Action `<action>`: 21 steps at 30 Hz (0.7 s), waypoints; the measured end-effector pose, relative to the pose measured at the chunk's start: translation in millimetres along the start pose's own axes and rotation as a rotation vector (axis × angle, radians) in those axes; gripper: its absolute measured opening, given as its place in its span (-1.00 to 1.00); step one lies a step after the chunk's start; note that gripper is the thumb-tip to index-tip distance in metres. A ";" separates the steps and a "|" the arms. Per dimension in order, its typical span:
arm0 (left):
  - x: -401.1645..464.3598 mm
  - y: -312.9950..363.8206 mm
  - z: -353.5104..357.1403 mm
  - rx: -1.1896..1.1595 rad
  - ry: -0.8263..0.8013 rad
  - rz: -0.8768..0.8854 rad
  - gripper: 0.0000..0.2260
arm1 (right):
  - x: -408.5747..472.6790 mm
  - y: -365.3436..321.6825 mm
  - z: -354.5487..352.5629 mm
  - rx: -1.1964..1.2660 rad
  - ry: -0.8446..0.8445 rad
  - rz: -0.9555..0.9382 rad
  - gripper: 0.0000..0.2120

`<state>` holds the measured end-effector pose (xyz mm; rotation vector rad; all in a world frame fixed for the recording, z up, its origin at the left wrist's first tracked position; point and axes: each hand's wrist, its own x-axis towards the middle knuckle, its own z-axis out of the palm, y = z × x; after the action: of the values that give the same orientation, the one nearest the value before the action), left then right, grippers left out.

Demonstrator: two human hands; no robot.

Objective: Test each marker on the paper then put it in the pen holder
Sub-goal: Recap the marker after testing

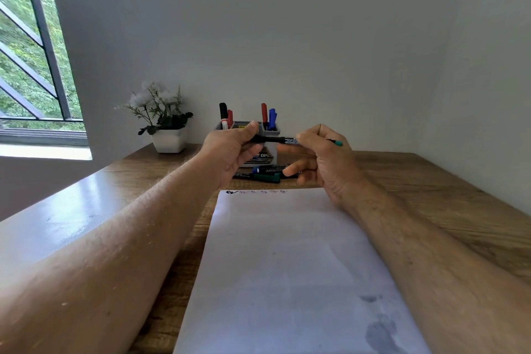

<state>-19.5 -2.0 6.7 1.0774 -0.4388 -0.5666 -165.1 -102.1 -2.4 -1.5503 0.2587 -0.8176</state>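
Observation:
A black marker (280,140) is held level in the air between both hands, in front of the grey pen holder (271,131). My left hand (232,151) pinches its cap end. My right hand (321,158) grips the barrel, and the green tail end sticks out past my fingers on the right. The holder stands at the back of the desk with black, red and blue markers upright in it. Several more markers (265,175) lie on the desk just below my hands. The white paper (287,261) lies in front of me, with a row of small scribbles (255,192) along its far edge.
A white pot of artificial flowers (166,123) stands left of the holder by the wall. The wooden desk (431,181) runs to the wall behind and on the right. A barred window (34,52) is on the left. Dark smudges (379,333) mark the paper's near right corner.

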 end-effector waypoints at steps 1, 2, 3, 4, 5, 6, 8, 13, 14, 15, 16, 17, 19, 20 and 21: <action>0.2 0.2 -0.5 0.004 0.011 0.006 -0.69 | 0.3 0.5 -0.2 -0.019 0.009 -0.009 -0.88; 0.5 0.5 -1.1 0.000 0.021 0.011 -0.72 | 0.5 0.5 -0.2 -0.036 0.019 -0.021 -0.91; 0.7 1.1 -1.8 -0.011 0.026 0.016 -0.75 | 0.4 0.2 -0.2 -0.046 0.027 -0.034 -0.94; 0.8 1.9 -2.2 -0.022 0.024 0.019 -0.78 | 0.2 -0.1 -0.1 -0.051 0.031 -0.047 -0.95; 0.5 2.8 -2.5 -0.028 0.016 0.021 -0.80 | -0.3 -0.5 0.0 -0.053 0.033 -0.057 -0.93; -0.2 3.2 -2.2 -0.029 0.006 0.021 -0.81 | -0.7 -1.0 0.3 -0.055 0.033 -0.062 -0.89; -1.0 3.3 -1.5 -0.022 -0.008 0.024 -0.78 | -0.9 -0.9 1.1 -0.058 0.020 -0.059 -0.84; -0.7 2.0 -1.0 -0.028 0.002 0.076 -0.76 | 3.2 3.1 1.9 -0.111 -0.014 -0.029 -0.82; -0.5 2.2 -1.8 -0.032 0.009 0.084 -0.77 | 4.4 4.6 2.0 -0.177 -0.003 -0.040 -0.81; -0.6 2.6 -2.5 -0.030 0.013 0.090 -0.79 | 5.2 6.4 2.0 -0.270 0.013 -0.065 -0.81; -0.6 2.8 -3.1 -0.025 0.016 0.092 -0.82 | 5.8 8.9 1.8 -0.383 0.032 -0.106 -0.83; -0.4 2.6 -3.3 -0.014 0.018 0.093 -0.84 | 6.0 11.3 1.7 -0.500 0.050 -0.155 -0.85; 0.2 2.0 -3.0 0.011 0.019 0.093 -0.86 | 4.8 13.9 2.0 -0.684 0.068 -0.250 -0.90; 0.6 1.6 -2.9 0.019 0.017 0.094 -0.87 | 3.9 14.0 2.0 -0.732 0.073 -0.281 -0.92; 0.9 1.4 -2.8 0.021 0.012 0.093 -0.88 | 3.5 13.9 2.3 -0.757 0.076 -0.298 -0.92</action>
<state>-16.8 -0.2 6.9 1.0745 -0.4826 -0.4734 -157.0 -104.8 -14.1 -2.3057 0.4310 -1.0836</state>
